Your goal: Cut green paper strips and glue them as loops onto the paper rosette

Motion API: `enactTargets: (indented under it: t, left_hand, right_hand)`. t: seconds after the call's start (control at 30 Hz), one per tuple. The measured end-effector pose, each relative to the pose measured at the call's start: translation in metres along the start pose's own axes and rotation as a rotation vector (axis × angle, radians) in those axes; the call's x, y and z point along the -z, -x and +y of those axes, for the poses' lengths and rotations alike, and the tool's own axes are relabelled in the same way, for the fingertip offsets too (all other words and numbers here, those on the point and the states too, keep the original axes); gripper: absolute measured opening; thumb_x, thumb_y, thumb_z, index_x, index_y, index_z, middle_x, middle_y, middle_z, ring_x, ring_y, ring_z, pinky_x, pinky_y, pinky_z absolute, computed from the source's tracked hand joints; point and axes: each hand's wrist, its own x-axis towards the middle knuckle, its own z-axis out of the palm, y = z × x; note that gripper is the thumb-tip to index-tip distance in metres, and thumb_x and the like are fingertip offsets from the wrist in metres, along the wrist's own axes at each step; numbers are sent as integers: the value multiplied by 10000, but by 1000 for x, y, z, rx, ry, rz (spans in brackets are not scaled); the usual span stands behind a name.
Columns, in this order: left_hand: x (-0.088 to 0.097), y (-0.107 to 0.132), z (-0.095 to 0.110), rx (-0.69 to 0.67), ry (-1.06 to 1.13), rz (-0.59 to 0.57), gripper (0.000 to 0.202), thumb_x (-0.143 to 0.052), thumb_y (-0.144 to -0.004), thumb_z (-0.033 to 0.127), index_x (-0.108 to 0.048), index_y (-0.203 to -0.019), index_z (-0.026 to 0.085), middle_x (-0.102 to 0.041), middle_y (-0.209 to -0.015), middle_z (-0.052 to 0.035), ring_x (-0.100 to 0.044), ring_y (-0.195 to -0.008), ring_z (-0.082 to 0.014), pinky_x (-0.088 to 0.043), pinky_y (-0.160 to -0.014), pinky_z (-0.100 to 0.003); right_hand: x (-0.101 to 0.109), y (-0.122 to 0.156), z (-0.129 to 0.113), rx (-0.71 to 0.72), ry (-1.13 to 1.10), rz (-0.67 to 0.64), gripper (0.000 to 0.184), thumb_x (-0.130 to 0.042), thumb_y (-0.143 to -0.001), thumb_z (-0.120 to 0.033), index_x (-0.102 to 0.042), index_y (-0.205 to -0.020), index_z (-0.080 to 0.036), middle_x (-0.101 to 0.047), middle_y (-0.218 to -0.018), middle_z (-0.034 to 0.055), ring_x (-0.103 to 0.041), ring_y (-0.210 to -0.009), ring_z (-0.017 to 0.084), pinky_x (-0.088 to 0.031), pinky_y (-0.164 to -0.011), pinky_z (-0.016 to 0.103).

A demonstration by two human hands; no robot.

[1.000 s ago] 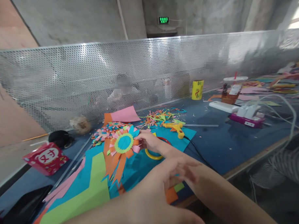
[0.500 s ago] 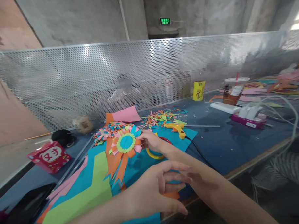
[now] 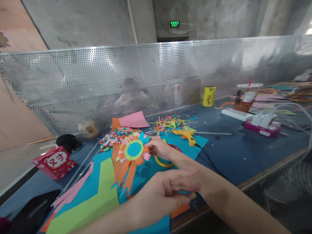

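Note:
My right hand (image 3: 158, 147) pinches the edge of a layered paper rosette (image 3: 135, 149) with a blue centre, a yellow-green zigzag ring, orange and pink loops, and orange tails. The rosette faces me, tilted, above coloured paper sheets. Nearer to me, my left hand (image 3: 166, 194) hovers below the right forearm with nothing visible in it. Its fingers are bent and blurred, with a narrow gap above the thumb. Partly hidden behind my right hand, a yellow tape ring (image 3: 164, 163) lies on the blue paper (image 3: 199, 146). More fringed paper rosettes (image 3: 110, 140) lie behind the held one.
A yellow glue gun (image 3: 187, 136) lies right of paper scraps (image 3: 168, 123). Behind stand a yellow can (image 3: 209, 96) and a drink cup (image 3: 245, 98), near a purple power strip (image 3: 261, 129). A red box (image 3: 54, 162) stands left. A perforated metal screen (image 3: 95, 84) borders the table.
My left thumb and fingers have drawn closer together. The right hand keeps its hold on the rosette, which has turned slightly. The whole view has shifted a little.

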Motion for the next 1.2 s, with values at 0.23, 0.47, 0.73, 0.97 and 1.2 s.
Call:
enactTargets:
  t: [0.23, 0.47, 0.73, 0.97, 1.2]
  left_hand:
    - [5, 2, -5, 52, 172, 39, 523, -659, -618, 7, -560, -1091, 207, -684, -949, -68, -628, -914, -200, -497, -779, -280]
    - [9, 5, 1, 101, 259, 104, 420, -697, -579, 23, -615, -967, 159, -713, -731, -40, -673, -723, -177, -533, -636, -228]
    - [13, 5, 2, 126, 248, 189, 321, -724, -588, 122, -628, -894, 137, -707, -659, -34, -674, -629, -169, -531, -564, -208]
    - [14, 1, 0, 48, 225, 175, 369, -711, -618, 186, -630, -978, 167, -695, -907, -68, -650, -840, -179, -513, -732, -260]
    - [14, 5, -4, 85, 230, 123, 467, -727, -547, 57, -628, -986, 180, -705, -665, -18, -664, -643, -136, -520, -639, -234]
  right_hand:
    - [0, -2, 2, -9, -60, -1, 152, -558, -533, -229, -432, -611, -194, -491, -492, -66, -468, -435, 87, -420, -449, 227]
    - [-2, 3, 0, -36, -82, 0, 218, -568, -542, -211, -352, -565, -203, -471, -447, -80, -480, -417, 89, -384, -427, 211]
    - [-5, 6, -2, -29, -83, 62, 243, -582, -526, -197, -350, -595, -209, -467, -455, -98, -488, -419, 85, -395, -442, 208]
    - [-4, 5, 0, -12, -74, 47, 170, -559, -534, -185, -439, -653, -205, -516, -495, -84, -498, -435, 91, -411, -463, 220]
    - [-5, 6, -1, -13, -60, 39, 156, -563, -540, -195, -441, -637, -198, -502, -469, -78, -476, -415, 88, -400, -451, 220]
